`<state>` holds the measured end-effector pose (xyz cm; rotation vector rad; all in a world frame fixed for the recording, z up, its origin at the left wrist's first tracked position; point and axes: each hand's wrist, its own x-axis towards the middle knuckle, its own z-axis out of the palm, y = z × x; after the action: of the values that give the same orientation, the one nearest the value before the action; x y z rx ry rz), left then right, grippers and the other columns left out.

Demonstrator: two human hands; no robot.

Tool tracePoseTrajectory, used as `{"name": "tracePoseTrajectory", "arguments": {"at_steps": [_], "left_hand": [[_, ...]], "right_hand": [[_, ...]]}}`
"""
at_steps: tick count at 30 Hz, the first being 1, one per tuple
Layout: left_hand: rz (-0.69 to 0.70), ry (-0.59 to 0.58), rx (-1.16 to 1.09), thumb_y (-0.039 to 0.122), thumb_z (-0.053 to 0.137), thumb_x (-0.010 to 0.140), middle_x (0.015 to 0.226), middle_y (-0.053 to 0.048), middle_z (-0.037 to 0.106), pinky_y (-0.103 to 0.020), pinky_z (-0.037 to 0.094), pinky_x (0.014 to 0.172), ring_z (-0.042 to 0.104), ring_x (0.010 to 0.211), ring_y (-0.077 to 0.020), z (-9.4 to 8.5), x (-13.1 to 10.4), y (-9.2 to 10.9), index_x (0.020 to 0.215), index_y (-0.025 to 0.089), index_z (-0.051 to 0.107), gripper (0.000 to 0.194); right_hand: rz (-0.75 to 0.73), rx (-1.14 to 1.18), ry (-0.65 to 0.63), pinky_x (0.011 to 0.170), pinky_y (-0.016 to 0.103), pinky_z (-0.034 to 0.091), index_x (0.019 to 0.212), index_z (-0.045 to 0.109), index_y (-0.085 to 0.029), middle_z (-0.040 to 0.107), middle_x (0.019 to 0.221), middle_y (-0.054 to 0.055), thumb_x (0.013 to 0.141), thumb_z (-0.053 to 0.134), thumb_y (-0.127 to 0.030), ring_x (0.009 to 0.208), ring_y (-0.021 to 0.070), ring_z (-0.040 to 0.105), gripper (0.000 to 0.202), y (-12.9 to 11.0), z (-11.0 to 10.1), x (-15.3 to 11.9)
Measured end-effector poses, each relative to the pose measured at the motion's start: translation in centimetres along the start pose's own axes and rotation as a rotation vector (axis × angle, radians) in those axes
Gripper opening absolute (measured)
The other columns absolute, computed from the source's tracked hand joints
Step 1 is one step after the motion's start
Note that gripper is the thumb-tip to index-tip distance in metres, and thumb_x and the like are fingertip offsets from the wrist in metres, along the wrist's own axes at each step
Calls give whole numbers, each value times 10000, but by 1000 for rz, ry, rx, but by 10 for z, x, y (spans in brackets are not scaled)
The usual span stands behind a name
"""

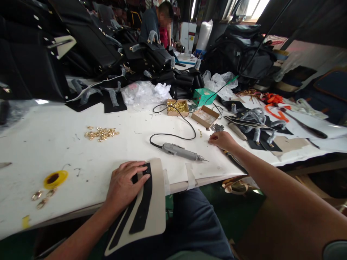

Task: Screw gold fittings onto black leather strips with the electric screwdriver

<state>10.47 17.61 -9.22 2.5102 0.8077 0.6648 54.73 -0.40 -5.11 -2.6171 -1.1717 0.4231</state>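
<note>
My left hand [126, 182] lies across a cream-coloured panel [158, 202] with black strips on it, at the table's front edge. Its thumb and fingertips press on the wider black strip [142, 209], thumb apart from the fingers. The panel's lower part hangs over the edge above my lap. Farther right, my right hand [221, 140] is low over the table, its fingertips pinched together; whatever is between them is too small to see. Small dark metal plates [217, 127] lie just behind it, and tiny gold pieces [200, 133] to its left. Between my hands rests a grey electric screwdriver [181, 151].
Gold clasps [101, 133] form a pile at left; a yellow tape roll [55, 179] lies nearer. Behind stand a box of gold hardware [177, 107], an open cardboard box [205, 116] and a green power box [204, 96]. Black bags [89, 43] crowd the back, where another person [151, 21] stands.
</note>
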Motion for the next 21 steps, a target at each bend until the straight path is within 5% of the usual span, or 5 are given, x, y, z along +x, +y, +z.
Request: {"name": "tracePoseTrajectory", "arguments": {"at_steps": [10, 21], "left_hand": [[-16, -14, -5, 450, 698, 899, 1229, -26, 797, -541, 503, 1063, 658, 1221, -325, -1, 0, 2, 1013, 297, 807, 220], [-31, -26, -2, 450, 699, 903, 1239, -18, 794, -553, 489, 1066, 647, 1237, -330, -1, -1, 2, 1025, 299, 804, 220]], "right_hand": [[-9, 2, -55, 679, 274, 466, 901, 815, -200, 750, 678, 11, 839, 686, -217, 669, 178, 698, 144, -10, -13, 8], [25, 39, -12, 600, 258, 401, 932, 799, -202, 709, 687, 1, 907, 637, -350, 633, 148, 619, 221, -29, 9, 30]]}}
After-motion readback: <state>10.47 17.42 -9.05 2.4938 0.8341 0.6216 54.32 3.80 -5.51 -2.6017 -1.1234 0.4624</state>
